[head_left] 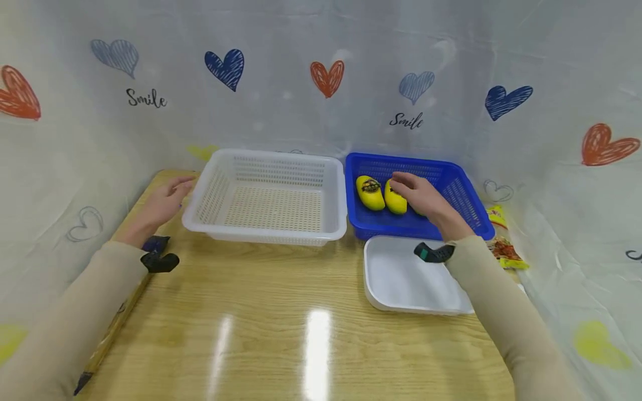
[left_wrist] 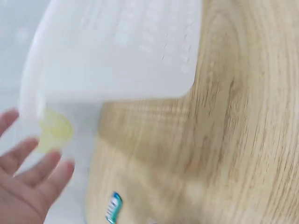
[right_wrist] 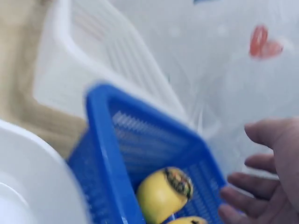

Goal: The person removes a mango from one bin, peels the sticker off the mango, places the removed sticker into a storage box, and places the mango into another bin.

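My left hand [head_left: 163, 206] hovers beside the left rim of a white slotted basket [head_left: 271, 236], its fingers loosely spread and holding nothing. In the left wrist view those fingers [left_wrist: 53, 179] are apart, near the basket's corner. My right hand [head_left: 421, 197] is over a blue slotted basket [head_left: 361, 225], with relaxed fingers and nothing in them. Inside the blue basket lie yellow mangoes with dark labels: one mango [head_left: 370, 194] on the left, another mango [head_left: 396, 200] beside it, and more yellow partly hidden under the hand. The right wrist view shows a labelled mango [right_wrist: 161, 196] below the fingers.
A shallow white tray [head_left: 401, 278] stands in front of the blue basket, partly under my right forearm. Right of the baskets lies a colourful snack packet [head_left: 504, 239]. A small teal-and-white packet [left_wrist: 113, 207] lies on the wooden table [head_left: 251, 312]. A heart-printed curtain [head_left: 281, 111] encloses the table.
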`<move>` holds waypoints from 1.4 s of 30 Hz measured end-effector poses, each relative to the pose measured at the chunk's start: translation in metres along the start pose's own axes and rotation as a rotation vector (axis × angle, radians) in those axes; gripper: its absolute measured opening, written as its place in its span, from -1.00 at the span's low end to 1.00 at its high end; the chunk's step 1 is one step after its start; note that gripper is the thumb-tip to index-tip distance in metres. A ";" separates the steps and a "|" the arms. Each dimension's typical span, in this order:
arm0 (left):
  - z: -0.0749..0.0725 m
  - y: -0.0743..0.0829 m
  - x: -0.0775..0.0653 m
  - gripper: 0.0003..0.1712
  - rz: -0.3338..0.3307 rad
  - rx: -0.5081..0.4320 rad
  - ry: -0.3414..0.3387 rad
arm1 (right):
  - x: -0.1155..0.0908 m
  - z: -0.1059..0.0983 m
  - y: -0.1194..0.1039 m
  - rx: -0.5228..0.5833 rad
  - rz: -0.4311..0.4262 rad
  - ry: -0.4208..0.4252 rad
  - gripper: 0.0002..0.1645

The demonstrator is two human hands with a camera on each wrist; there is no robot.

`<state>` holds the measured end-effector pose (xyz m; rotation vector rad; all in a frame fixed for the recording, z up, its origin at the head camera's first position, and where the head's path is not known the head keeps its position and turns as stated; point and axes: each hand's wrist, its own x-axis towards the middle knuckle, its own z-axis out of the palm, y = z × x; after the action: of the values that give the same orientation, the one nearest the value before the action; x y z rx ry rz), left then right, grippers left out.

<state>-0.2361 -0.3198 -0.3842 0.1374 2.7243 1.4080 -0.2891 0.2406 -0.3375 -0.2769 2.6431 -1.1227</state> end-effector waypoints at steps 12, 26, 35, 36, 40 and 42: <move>0.007 -0.036 0.005 -0.32 -0.035 -0.413 -0.121 | 0.072 0.019 0.018 -0.321 -0.026 -0.148 -0.28; 0.004 -0.054 0.002 -0.41 -0.029 -0.594 -0.153 | 0.087 0.034 0.011 -0.290 0.050 -0.140 -0.35; 0.000 -0.051 -0.003 -0.46 -0.016 -0.643 -0.184 | 0.091 0.037 0.008 -0.218 0.109 -0.221 -0.23; 0.000 -0.052 -0.003 -0.47 -0.013 -0.645 -0.190 | 0.091 0.037 0.009 -0.195 0.121 -0.228 -0.23; -0.001 -0.052 -0.004 -0.47 -0.008 -0.639 -0.200 | 0.093 0.038 0.011 -0.073 0.169 -0.238 -0.25; -0.002 -0.053 -0.003 -0.46 -0.015 -0.613 -0.188 | 0.093 0.038 0.011 -0.032 0.174 -0.239 -0.24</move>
<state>-0.2352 -0.3518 -0.4264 0.1960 2.0321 2.0239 -0.3669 0.1971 -0.3860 -0.1714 2.4238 -0.9304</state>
